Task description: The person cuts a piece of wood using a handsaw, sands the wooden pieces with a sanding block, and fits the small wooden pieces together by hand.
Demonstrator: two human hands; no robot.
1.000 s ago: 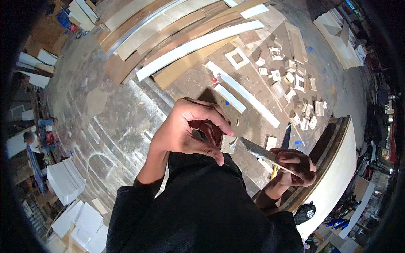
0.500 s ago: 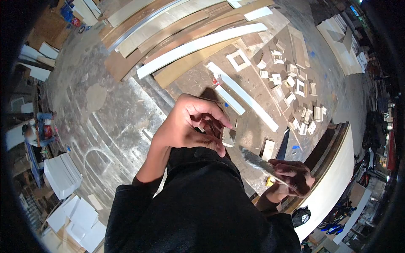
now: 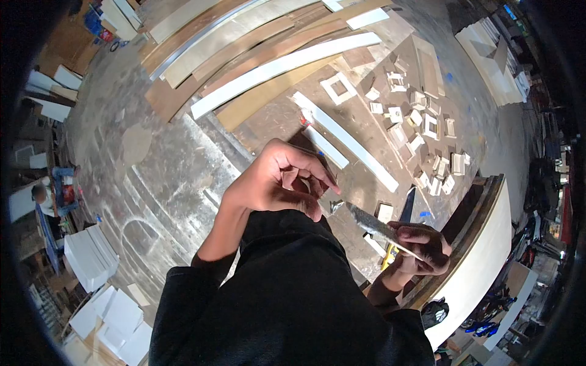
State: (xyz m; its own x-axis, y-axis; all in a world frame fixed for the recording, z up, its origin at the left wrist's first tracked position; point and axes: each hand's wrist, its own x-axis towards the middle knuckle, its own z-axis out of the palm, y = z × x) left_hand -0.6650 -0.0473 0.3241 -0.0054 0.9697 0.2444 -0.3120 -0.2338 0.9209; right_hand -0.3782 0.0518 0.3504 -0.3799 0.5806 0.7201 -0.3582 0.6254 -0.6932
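Right hand (image 3: 422,247) has a firm grip on a long, flat grey strip with a pale edge (image 3: 373,224), can't tell what it's made of, and its free end points over toward the left hand. That left hand (image 3: 274,180), just left of the strip, is curled into a loose C, thumb and index fingertips apart; the palm's too shadowy for me to tell if anything's tucked in there. There's a bright yellow object (image 3: 389,256) right below the strip, partly hidden by the right hand and wrist. On the floor past the strip lies a long, narrow white board (image 3: 348,140), plus a scatter of small, pale wooden blocks and frames (image 3: 458,163) further off to its right. Also right of the strip: a big cream-coloured panel with a dark wooden edge (image 3: 482,262).
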